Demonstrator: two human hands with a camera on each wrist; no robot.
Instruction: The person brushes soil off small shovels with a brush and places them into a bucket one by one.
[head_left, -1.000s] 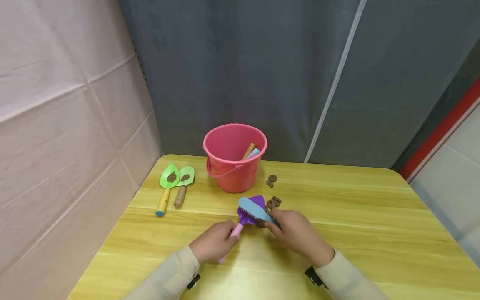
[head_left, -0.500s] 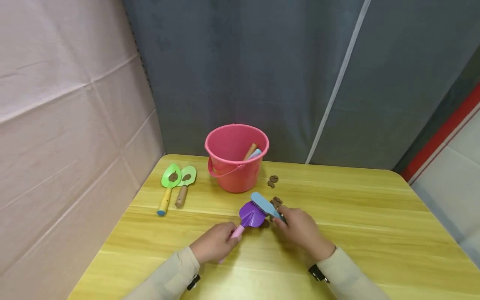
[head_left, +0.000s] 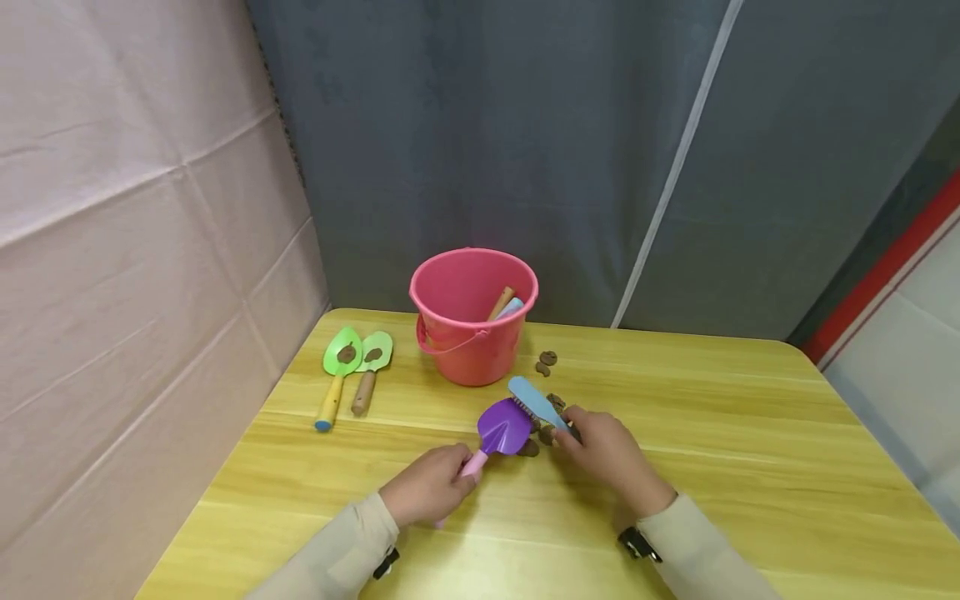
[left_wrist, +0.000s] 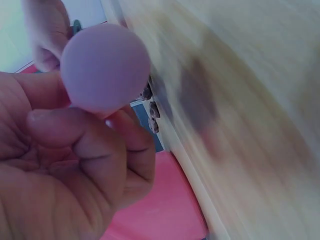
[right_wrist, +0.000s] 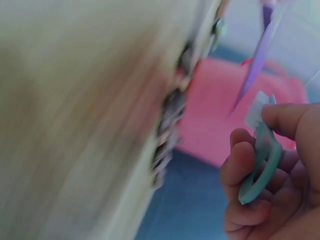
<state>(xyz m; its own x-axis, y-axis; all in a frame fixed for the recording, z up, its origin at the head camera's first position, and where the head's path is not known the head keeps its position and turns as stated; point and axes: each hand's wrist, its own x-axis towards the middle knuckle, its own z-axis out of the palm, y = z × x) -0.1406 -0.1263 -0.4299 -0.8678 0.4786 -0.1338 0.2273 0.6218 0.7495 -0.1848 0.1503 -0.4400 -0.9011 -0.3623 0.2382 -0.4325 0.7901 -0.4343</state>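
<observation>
My left hand point(head_left: 429, 485) grips the pink handle of a toy shovel point(head_left: 501, 429) with a purple blade. The handle's rounded end fills the upper part of the left wrist view, with fingers curled round it. My right hand point(head_left: 611, 457) holds a light-blue brush point(head_left: 534, 398), its bristles turned down at the right edge of the purple blade. Fingers and thumb pinch the looped brush handle point(right_wrist: 262, 172) in the right wrist view. Several brown lumps point(head_left: 528, 448) lie on the table beside the blade, some partly hidden by the brush.
Behind the shovel stands a pink bucket point(head_left: 472, 350) with tool handles point(head_left: 501, 303) inside. To its left lie a green shovel point(head_left: 342, 354) and a pale green one point(head_left: 377, 346), each bearing a brown lump. Two more lumps point(head_left: 548, 358) lie right of the bucket on the wooden table point(head_left: 720, 408).
The brush has moved right, from across the purple blade to its right edge, uncovering the blade and showing more of the lumps. My left hand has barely moved.
</observation>
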